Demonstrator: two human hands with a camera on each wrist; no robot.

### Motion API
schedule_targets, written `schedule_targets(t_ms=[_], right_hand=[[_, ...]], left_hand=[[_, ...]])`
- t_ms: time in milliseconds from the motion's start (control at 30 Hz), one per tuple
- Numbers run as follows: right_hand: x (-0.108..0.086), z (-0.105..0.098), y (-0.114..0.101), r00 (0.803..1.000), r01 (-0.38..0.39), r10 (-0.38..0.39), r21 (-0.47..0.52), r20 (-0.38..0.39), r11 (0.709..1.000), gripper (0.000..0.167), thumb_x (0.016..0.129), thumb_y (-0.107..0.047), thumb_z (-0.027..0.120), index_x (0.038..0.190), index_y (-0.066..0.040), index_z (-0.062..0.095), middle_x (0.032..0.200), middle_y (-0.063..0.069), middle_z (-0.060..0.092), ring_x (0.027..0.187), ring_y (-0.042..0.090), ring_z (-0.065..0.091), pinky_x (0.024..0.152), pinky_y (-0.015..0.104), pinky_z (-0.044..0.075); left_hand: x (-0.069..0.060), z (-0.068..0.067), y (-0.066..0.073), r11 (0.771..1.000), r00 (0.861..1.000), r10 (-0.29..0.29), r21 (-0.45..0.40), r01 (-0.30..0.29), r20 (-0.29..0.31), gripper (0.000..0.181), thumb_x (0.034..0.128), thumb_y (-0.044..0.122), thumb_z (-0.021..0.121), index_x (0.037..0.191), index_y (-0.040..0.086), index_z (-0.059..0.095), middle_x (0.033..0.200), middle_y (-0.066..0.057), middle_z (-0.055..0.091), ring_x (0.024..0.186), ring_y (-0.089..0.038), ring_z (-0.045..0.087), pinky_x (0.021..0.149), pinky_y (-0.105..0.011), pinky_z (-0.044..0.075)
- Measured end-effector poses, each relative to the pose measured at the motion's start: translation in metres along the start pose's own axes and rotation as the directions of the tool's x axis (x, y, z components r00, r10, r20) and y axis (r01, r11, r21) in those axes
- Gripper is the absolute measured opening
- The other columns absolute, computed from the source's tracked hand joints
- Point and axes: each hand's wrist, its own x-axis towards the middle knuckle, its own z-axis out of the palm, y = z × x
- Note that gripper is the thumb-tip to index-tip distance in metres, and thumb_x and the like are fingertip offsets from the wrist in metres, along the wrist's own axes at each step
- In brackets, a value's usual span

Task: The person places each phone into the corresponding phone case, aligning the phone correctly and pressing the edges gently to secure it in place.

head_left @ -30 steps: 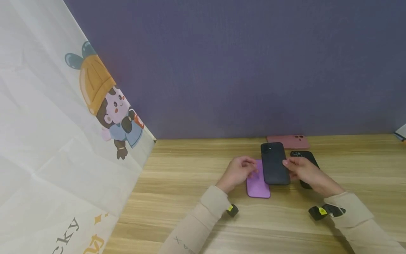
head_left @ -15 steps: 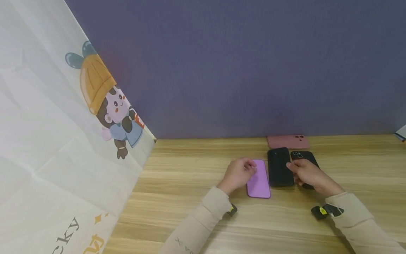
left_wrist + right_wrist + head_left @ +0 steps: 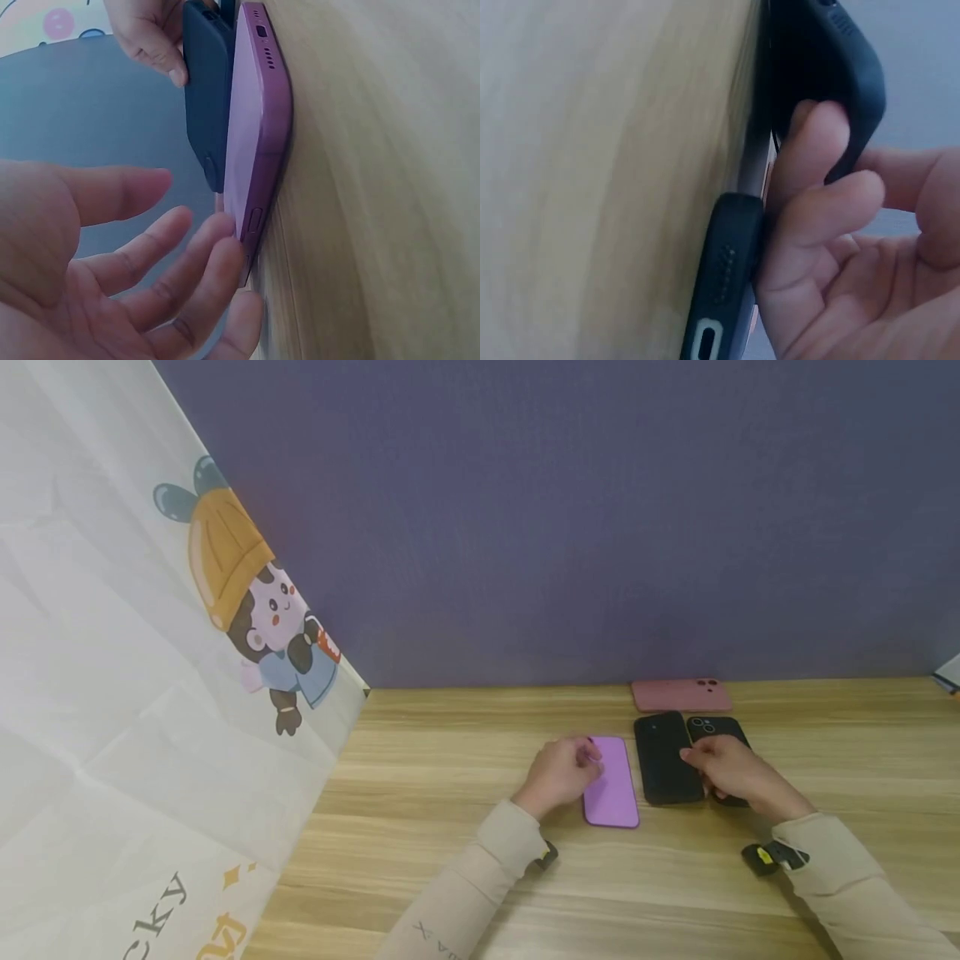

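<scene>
My right hand (image 3: 727, 772) pinches a black phone (image 3: 663, 760) along its right edge, thumb on top and fingers beneath. In the right wrist view that phone (image 3: 866, 82) is tilted up off the table at this edge. Another black phone (image 3: 733, 729) lies under the right hand, partly covered by it. My left hand (image 3: 558, 777) hovers at the left side of a purple phone (image 3: 617, 793), which lies flat. In the left wrist view its fingers are loosely bent and spread, with fingertips at the purple phone's (image 3: 259, 142) edge; whether they touch is unclear.
A pink phone (image 3: 678, 695) lies lengthwise at the back, against a dark blue panel (image 3: 555, 527). The wooden table (image 3: 420, 752) meets a white sheet (image 3: 97, 693) with a cartoon print at left. A white object (image 3: 950, 671) shows at the far right edge.
The black phone in my right hand has moved right and lower, off the purple phone, to between it and the other black phone. My left hand has barely moved.
</scene>
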Motion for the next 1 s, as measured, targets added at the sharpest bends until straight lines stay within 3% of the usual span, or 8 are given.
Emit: schedule_targets(t_ms=[133,267,367,567,1000], right_hand=[[-0.001,-0.001,-0.001,1.0,0.0,0.001,-0.009,0.002,1.0,0.031,0.108,-0.022,0.049,0.111,0.009,0.053,0.064,0.002,0.056,0.055,0.017,0.054,0.051,0.032,0.048],[-0.001,-0.003,-0.001,0.999,0.037,-0.039,-0.086,-0.017,0.996,0.048,0.105,-0.022,0.055,0.13,0.018,0.046,0.066,0.004,0.061,0.058,0.018,0.058,0.058,0.033,0.049],[0.0,-0.003,-0.001,0.995,0.075,-0.085,-0.194,-0.045,0.978,0.051,0.104,-0.021,0.058,0.13,0.021,0.047,0.067,0.003,0.064,0.061,0.018,0.061,0.065,0.033,0.05],[-0.003,-0.001,-0.003,0.987,0.092,-0.13,-0.34,-0.091,0.936,0.05,0.101,-0.023,0.062,0.125,0.02,0.054,0.063,0.0,0.065,0.057,0.014,0.06,0.061,0.034,0.049],[-0.007,0.002,-0.011,0.98,0.055,-0.128,-0.415,-0.149,0.908,0.041,0.097,-0.024,0.067,0.116,0.012,0.061,0.066,0.0,0.065,0.057,0.013,0.058,0.053,0.031,0.043]], left_hand=[[0.0,0.0,-0.001,1.0,1.0,-0.002,0.027,0.001,0.015,0.011,0.0913,0.02,0.074,0.102,0.016,0.073,0.089,0.005,0.072,0.076,-0.002,0.059,0.068,-0.016,0.046],[0.001,0.0,-0.002,0.998,0.999,-0.007,0.055,0.005,0.032,0.015,0.09,0.021,0.076,0.104,0.016,0.073,0.092,0.004,0.072,0.08,-0.004,0.06,0.072,-0.017,0.046],[0.001,-0.001,-0.002,0.998,0.999,-0.022,0.067,0.019,0.043,0.02,0.0886,0.021,0.078,0.107,0.015,0.072,0.096,0.002,0.07,0.085,-0.006,0.059,0.075,-0.019,0.046],[-0.001,-0.001,-0.001,0.992,0.996,-0.064,0.114,0.058,0.055,0.028,0.0848,0.023,0.082,0.11,0.015,0.073,0.102,0.001,0.064,0.089,-0.009,0.055,0.078,-0.022,0.045],[-0.003,0.002,-0.002,0.984,0.99,-0.101,0.155,0.085,0.097,0.043,0.0819,0.035,0.086,0.118,0.018,0.071,0.108,0.001,0.061,0.102,-0.016,0.052,0.085,-0.026,0.047]])
